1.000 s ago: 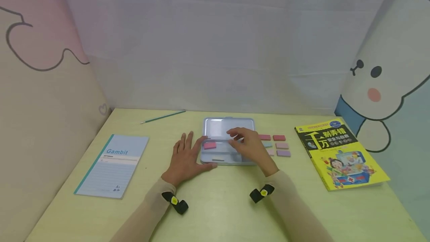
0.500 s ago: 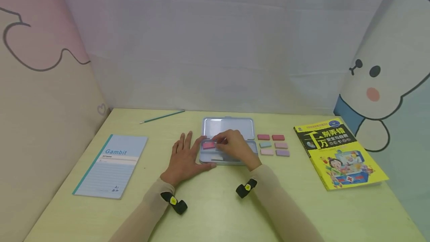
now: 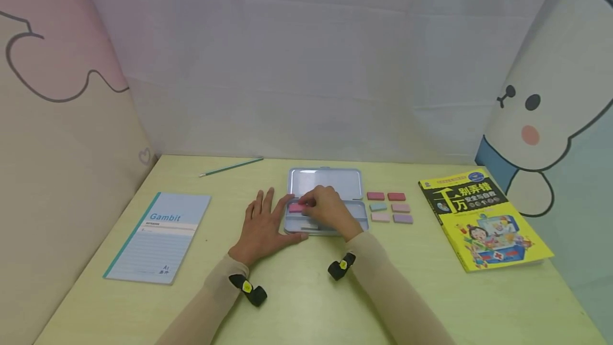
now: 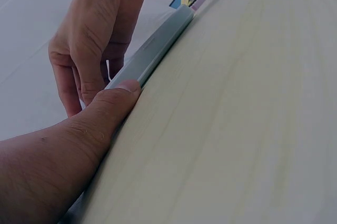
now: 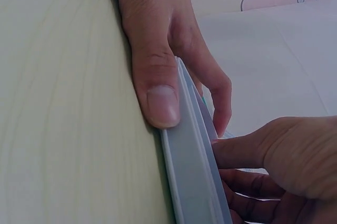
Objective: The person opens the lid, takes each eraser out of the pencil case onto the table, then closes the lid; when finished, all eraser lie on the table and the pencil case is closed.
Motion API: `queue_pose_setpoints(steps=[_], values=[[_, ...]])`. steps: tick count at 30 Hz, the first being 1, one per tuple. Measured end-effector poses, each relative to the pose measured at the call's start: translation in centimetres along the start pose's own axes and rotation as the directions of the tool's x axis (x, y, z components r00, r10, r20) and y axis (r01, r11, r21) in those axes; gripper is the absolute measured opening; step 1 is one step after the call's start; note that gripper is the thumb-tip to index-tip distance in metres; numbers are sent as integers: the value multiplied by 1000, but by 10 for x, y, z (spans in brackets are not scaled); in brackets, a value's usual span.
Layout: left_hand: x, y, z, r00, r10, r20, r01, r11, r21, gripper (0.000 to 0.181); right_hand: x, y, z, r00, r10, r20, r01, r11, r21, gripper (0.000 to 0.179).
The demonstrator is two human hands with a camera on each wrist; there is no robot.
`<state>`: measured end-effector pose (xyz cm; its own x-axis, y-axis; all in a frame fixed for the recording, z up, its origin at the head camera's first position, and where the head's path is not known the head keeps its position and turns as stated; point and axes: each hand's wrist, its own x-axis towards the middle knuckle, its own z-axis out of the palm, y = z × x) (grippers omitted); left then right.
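A light blue pencil case (image 3: 356,210) lies with its lid (image 3: 325,181) folded back. My left hand (image 3: 262,228) holds the case's left end, its thumb (image 4: 126,86) against the near wall and its index finger at the hinge side; the other fingers spread over the table. A pink eraser (image 3: 294,208) lies in the rear left compartment. My right hand (image 3: 328,207) reaches into the case, thumb and fingers pinching at the eraser's right end and partly hiding it. In the right wrist view the right thumb (image 5: 239,152) dips behind the case's near wall.
Right of the case lie several erasers in two columns, among them a red one (image 3: 396,196) and a purple one (image 3: 403,219). A yellow and black book (image 3: 488,222) lies farther right. A notebook (image 3: 158,238) is at left, and a green pencil (image 3: 231,167) lies at the back.
My right hand has moved left across the case to the pink eraser, uncovering the erasers on the table, and its fingers have closed in. My left hand has stayed in place.
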<state>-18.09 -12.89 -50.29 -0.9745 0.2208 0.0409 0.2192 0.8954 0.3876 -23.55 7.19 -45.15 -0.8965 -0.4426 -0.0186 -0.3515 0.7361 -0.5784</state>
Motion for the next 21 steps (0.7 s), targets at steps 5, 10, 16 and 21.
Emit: queue_pose_setpoints(steps=[5, 10, 16, 21], values=[[0, -1, 2, 1000, 1, -4, -1, 1000, -2, 103, -1, -2, 0, 1000, 23, -17, -23, 1000, -21, 16], [0, -2, 3, 1000, -2, -3, 2, 1000, 4, 103, -2, -2, 1, 999, 35, -35, -36, 999, -21, 17], [0, -1, 3, 1000, 3, -9, -3, 1000, 12, 103, -7, -1, 1, 997, 26, -67, -26, 1000, -6, 18], [0, -1, 3, 1000, 9, -23, -9, 1000, 5, 102, -15, -3, -3, 996, 24, -88, -25, 1000, -15, 16]])
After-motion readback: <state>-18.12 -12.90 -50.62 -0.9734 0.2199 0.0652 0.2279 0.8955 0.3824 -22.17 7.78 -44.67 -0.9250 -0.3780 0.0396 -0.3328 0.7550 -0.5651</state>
